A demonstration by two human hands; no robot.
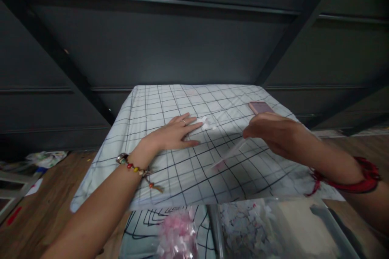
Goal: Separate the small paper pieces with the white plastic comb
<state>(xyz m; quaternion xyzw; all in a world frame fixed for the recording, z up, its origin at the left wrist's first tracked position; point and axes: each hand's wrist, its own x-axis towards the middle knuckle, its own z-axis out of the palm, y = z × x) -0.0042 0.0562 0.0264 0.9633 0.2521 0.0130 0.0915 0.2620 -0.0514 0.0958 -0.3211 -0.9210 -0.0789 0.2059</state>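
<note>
My left hand [179,132] lies palm down on the checked cloth [170,105], fingers spread, a ring on one finger. Its index fingertip is at a few small white pieces [207,123]. Over the right half of the cloth, my right hand [264,129] is closed, thumb and fingers pinching the upper end of a small clear plastic bag [231,154]. The bag hangs slanting down to the left, with something faintly pink near its lower end; blur hides the detail. Just beyond the right hand lies a pink phone [261,107], partly covered by it.
In front of me, a heap of pink clear-wrapped pieces [178,232] rests on patterned fabric. To its right stands a clear-walled container [243,226] with many small pale pieces and a beige block. A dark panelled wall [170,48] rises behind the table. Wooden flooring [60,178] shows on both sides.
</note>
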